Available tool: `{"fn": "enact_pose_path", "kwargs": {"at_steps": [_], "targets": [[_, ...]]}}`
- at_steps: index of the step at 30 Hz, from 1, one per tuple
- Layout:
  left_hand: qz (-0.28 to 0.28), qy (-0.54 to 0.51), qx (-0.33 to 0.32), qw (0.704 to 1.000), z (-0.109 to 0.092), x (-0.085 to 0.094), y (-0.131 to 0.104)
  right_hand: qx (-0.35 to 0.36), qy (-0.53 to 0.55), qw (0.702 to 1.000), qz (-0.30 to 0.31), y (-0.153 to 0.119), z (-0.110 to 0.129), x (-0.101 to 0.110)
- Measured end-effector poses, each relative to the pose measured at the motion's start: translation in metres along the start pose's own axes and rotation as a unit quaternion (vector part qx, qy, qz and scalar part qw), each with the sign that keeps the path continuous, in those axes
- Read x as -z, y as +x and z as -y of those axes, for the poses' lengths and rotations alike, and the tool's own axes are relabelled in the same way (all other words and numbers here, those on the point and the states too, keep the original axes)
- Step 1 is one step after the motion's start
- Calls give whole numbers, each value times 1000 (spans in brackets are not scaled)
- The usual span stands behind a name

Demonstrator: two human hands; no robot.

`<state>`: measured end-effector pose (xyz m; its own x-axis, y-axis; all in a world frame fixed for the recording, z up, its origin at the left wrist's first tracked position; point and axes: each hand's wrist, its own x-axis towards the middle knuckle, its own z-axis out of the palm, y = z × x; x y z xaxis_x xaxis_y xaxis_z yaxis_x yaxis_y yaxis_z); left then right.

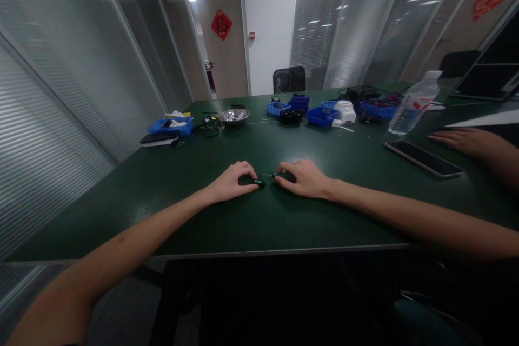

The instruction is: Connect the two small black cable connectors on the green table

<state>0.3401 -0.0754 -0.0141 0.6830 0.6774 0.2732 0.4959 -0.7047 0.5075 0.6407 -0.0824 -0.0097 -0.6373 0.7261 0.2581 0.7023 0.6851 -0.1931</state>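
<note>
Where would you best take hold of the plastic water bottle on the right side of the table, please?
Probably around the middle of the water bottle, at its label, coming from the near side: it stands tilted but free there, with the phone lying in front.

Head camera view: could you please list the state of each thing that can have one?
Left hand: closed on small black part.
Right hand: covering dark piece.
Phone: screen dark, lying flat.
Water bottle: upright, capped.
Metal bowl: upright.
</note>
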Motion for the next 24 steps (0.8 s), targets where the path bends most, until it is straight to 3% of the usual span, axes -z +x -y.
{"fn": "enact_pose_path", "kwargs": {"at_steps": [11,24], "targets": [[-44,39,35,998,9,-4,0,54,18,998,-39,-1,-5,-4],[-38,-3,55,998,11,1,-3,51,1,998,-37,-1,-4,-3]]}}
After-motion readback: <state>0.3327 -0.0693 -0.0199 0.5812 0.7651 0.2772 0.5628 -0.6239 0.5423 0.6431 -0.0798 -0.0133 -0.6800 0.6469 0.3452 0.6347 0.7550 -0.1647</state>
